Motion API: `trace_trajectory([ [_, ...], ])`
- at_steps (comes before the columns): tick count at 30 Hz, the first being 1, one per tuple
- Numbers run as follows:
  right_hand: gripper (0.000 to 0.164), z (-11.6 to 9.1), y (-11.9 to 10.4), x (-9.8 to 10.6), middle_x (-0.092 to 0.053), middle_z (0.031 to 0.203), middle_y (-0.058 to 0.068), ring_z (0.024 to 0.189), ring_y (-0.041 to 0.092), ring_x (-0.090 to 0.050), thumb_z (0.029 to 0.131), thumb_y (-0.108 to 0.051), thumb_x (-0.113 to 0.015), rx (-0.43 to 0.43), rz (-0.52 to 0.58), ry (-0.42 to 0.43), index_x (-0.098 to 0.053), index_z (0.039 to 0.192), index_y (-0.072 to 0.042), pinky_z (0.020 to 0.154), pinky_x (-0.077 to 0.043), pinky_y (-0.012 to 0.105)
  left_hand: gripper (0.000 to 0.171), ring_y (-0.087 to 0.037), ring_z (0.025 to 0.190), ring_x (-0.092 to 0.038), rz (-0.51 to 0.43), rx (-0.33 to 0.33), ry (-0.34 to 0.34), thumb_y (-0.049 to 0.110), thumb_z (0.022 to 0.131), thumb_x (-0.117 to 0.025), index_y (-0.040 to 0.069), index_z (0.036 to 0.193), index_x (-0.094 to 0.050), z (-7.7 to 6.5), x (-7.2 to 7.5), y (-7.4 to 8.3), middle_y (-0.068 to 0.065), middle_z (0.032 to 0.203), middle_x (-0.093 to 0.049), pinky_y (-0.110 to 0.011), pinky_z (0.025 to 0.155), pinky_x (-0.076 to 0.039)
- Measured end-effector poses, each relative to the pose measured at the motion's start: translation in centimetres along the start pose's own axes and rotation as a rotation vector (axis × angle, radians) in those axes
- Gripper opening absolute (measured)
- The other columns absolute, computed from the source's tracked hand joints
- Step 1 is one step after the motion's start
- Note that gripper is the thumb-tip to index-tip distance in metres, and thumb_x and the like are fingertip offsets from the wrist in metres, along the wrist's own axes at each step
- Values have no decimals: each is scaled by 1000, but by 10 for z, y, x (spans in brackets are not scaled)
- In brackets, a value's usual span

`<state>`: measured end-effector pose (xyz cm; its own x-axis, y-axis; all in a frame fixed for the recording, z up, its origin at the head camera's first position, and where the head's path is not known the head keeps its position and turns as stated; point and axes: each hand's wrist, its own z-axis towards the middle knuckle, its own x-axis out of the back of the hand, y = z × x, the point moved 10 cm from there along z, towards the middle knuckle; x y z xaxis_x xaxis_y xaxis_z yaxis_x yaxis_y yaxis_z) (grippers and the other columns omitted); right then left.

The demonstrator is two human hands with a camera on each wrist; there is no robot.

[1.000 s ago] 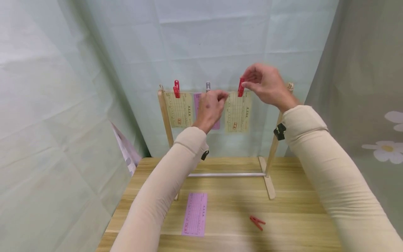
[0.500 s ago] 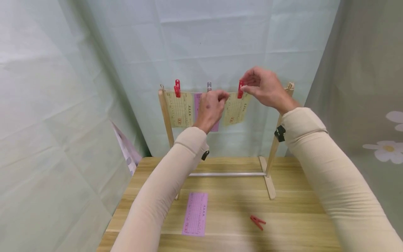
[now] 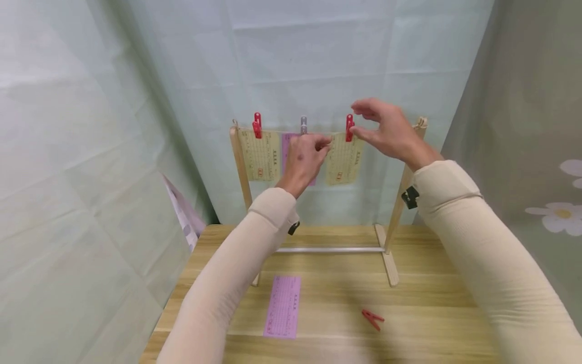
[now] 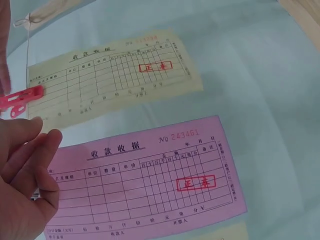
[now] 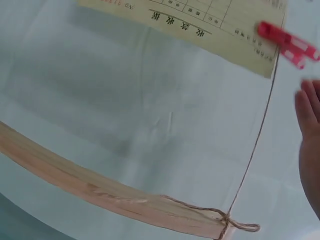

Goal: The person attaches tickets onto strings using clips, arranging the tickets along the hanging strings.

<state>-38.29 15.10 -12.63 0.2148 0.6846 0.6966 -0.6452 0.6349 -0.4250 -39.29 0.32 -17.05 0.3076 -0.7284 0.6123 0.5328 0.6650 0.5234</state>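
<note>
In the head view, my left hand [image 3: 305, 159] is raised to the string, its thumb and fingers pinching the top left corner of a yellow receipt [image 3: 343, 164]. A red clothespin [image 3: 349, 127] clips that receipt to the string. Just right of it is my right hand [image 3: 388, 126], thumb and fingers spread apart around the pin with a gap. The right wrist view shows the fingers [image 5: 309, 102] off the pin. A purple receipt [image 4: 145, 175] hangs beside it under a grey clothespin [image 3: 303, 124], partly hidden by my left hand.
Another yellow receipt [image 3: 261, 156] hangs at the left under a red clothespin [image 3: 257, 125]. The wooden stand [image 3: 395, 212] carries the string. On the table [image 3: 436, 283] lie a purple receipt [image 3: 283, 307] and a loose red clothespin [image 3: 373, 319]. Cloth hangs behind.
My right hand has let go of the red clothespin, its fingers parting and drawing slightly right. The yellow receipt swung and settled under the pin. My left hand stays almost in place.
</note>
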Motion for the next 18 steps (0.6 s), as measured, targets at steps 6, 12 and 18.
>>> trace_trajectory([
  [6, 34, -47, -29, 7, -64, 127, 19, 116, 34, -61, 84, 9, -74, 303, -83, 201, -65, 117, 8, 99, -49, 43, 17, -17, 92, -71, -63, -25, -31, 12, 93, -72, 5, 108, -76, -12, 2, -2, -9, 104, -75, -22, 79, -55],
  [12, 39, -110, -20, -16, -70, 115, 18, 102, 33, -67, 76, 15, -77, 367, -35, 197, -68, 113, 6, 98, -43, 16, 21, -17, 93, -71, -145, 14, -101, 12, 93, -73, 2, 111, -74, -35, -1, -22, -9, 106, -75, -23, 80, -56],
  [18, 38, -155, 17, -48, -72, 110, 13, 95, 28, -69, 77, 10, -79, 223, 0, 111, -70, 112, 1, 89, -44, 11, 21, -18, 91, -72, -191, 58, -136, 12, 91, -75, 1, 109, -75, -61, -8, -49, -9, 101, -76, -29, 78, -57],
])
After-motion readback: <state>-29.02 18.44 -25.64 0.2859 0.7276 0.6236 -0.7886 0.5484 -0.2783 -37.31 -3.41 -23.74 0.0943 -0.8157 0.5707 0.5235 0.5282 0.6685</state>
